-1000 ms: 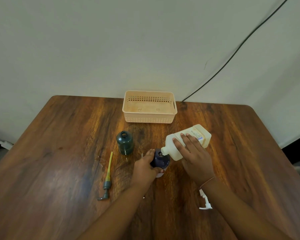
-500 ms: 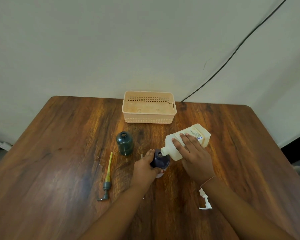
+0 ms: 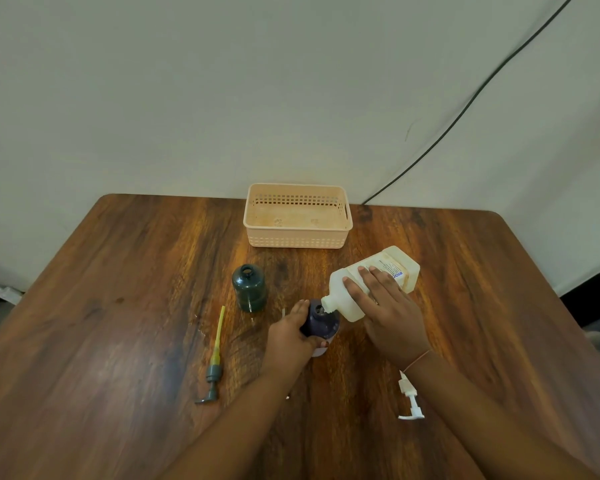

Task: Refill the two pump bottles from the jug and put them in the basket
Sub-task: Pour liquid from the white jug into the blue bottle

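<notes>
Head view: we grip the purple bottle with our left hand in front of the basket, while our right hand clamps the tilted jug, spout at its mouth.

1. A plain pale wall is seen behind the worktop.
2. The worktop is finished in dark brown wood grain, with rounded far corners.
3. A thin black cable is run slantwise down the wall to the worktop's far edge.
4. Soft glare is reflected on the wood at the left.
</notes>
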